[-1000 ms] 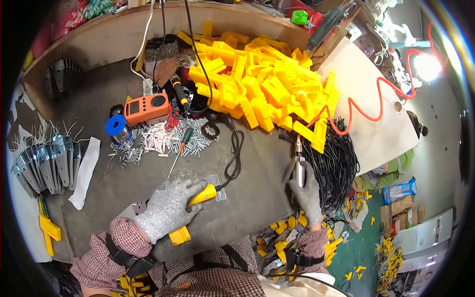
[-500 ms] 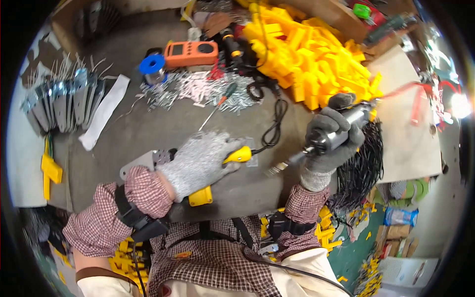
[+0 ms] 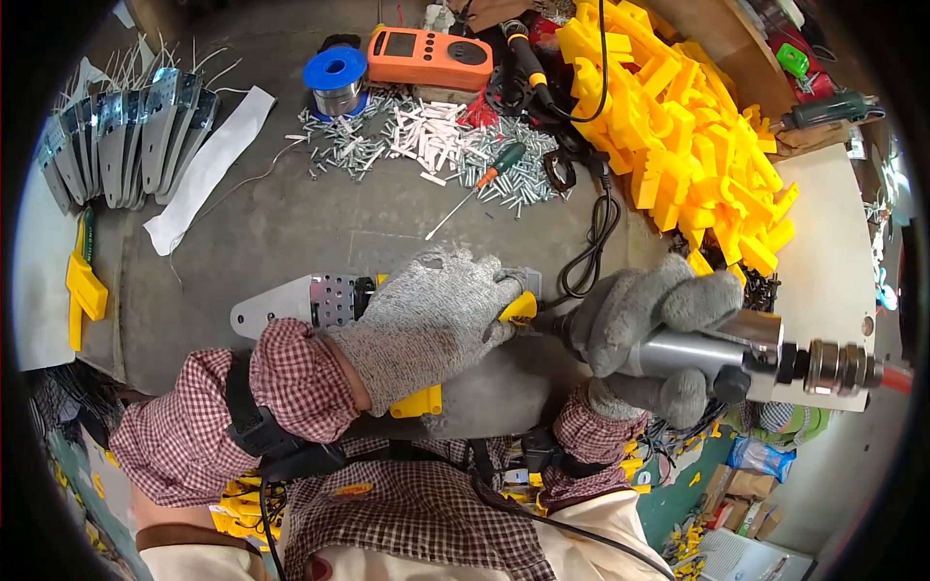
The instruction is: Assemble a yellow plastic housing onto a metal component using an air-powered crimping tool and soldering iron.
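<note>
My left hand [image 3: 426, 315], in a grey knit glove, lies closed over a yellow plastic part [image 3: 519, 308] on the workbench and pins it down. A flat metal plate [image 3: 271, 308] with a perforated section sticks out to the left from under this hand. Below the palm another bit of yellow plastic [image 3: 418, 402] shows. My right hand [image 3: 639, 324], gloved too, grips a silver and black air screwdriver [image 3: 688, 356]. It lies level, its front end toward the yellow part by my left fingertips; the right fingers hide its tip, so contact cannot be told. A red hose [image 3: 895, 379] feeds its rear.
Loose screws [image 3: 344, 145], white plugs [image 3: 426, 136] and a hand screwdriver [image 3: 499, 167] lie beyond my hands. Behind stand a blue wire spool [image 3: 335, 73] and an orange meter [image 3: 426, 58]. Yellow parts [image 3: 678, 136] heap at right; metal plates [image 3: 116, 145] line the left. A black cable [image 3: 596, 242] coils between.
My right hand has swung the air screwdriver from a raised slant down to level, bringing it toward the yellow part. My left hand stays on the part. The view has shifted.
</note>
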